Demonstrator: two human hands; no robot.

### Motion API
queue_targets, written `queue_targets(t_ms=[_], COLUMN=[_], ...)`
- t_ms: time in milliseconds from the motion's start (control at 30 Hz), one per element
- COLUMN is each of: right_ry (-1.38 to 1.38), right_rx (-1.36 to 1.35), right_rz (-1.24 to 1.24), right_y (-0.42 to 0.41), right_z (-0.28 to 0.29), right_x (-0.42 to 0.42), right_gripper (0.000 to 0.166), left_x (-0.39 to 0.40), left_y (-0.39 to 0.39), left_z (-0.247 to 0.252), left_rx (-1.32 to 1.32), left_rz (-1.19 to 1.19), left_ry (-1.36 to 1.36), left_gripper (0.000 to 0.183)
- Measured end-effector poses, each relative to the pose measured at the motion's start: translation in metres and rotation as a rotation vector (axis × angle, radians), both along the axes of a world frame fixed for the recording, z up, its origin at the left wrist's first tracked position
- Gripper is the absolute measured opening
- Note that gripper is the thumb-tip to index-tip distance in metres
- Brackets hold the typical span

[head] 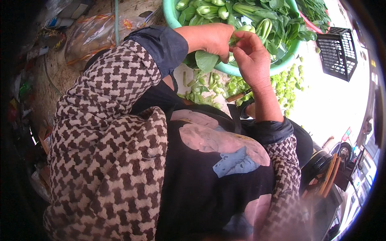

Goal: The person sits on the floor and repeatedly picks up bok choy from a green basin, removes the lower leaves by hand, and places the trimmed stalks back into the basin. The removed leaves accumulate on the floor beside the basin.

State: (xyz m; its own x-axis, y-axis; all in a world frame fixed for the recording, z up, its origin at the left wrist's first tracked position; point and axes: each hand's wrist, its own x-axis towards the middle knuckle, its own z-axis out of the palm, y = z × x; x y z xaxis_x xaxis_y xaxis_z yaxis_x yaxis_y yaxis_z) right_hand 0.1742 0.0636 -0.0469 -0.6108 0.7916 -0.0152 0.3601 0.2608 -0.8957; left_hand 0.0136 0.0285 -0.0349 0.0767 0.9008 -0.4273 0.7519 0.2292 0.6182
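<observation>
My left hand [217,39] is closed around a leafy green, apparently bok choy, whose broad leaf [206,60] hangs below the palm. Close beside its fingertips is my right hand [253,57], thumb and fingers bent towards the same plant; whether it grips anything is hidden. Both hands are over the near rim of a green plastic basin [170,15] with bok choy [208,11] and some water in it. Cut stem ends [285,87] and pieces of stalk lie on the ground below. Among them rests a wooden handle [238,95], its other end hidden.
A black plastic crate [337,52] stands right of the basin. Behind it, more greens [315,13] sit in a red-rimmed container [327,28]. Clear plastic bags [93,39] lie at the left, near a thin upright pole [116,22]. A wheel [344,151] shows at the lower right.
</observation>
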Motion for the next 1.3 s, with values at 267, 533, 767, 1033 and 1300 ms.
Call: queue_targets(t_ms=[267, 533, 767, 1033, 1300], right_ry=[0.101, 0.085, -0.035, 0.037, -0.046], right_rx=[-0.100, -0.096, 0.295, 0.263, 0.260], right_rz=[-0.006, -0.074, -0.008, 0.061, -0.235], right_y=[-0.002, -0.001, -0.009, -0.015, 0.019], right_z=[0.005, 0.003, 0.011, 0.023, 0.026], right_x=[-0.002, -0.004, -0.010, -0.014, 0.002], right_gripper=[0.029, 0.026, 0.028, 0.028, 0.025], left_x=[-0.007, 0.000, 0.004, -0.015, -0.024], left_y=[0.001, -0.002, -0.003, 0.013, 0.007], left_z=[0.002, -0.015, -0.018, -0.010, 0.004], left_rx=[0.124, 0.323, 0.501, 0.202, 0.130], left_rz=[0.068, 0.114, 0.062, 0.227, 0.422], left_ry=[0.143, 0.173, 0.165, 0.156, -0.432], left_gripper=[0.051, 0.044, 0.028, 0.042, 0.047])
